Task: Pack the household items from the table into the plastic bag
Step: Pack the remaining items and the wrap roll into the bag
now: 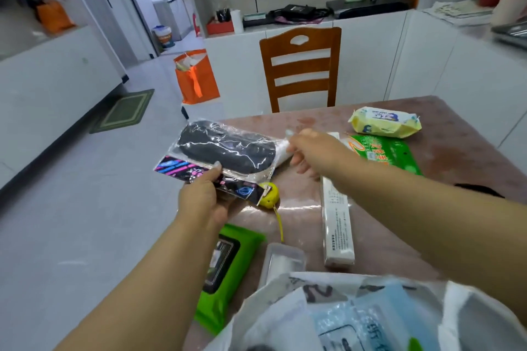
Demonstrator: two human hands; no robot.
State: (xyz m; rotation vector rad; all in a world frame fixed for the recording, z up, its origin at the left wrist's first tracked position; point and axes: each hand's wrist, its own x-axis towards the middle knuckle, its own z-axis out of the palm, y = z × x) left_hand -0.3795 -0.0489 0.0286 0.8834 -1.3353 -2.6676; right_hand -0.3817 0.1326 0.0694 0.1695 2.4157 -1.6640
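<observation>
The sock pack sits mid-frame, held off the table's left edge: the left hand pinches its printed card end, the right hand curls on its clear far end. The bag gapes at lower right. Slick film may slip, dropping the pack to the floor; swinging it back could snag the yellow tape or the green wipes below.
</observation>
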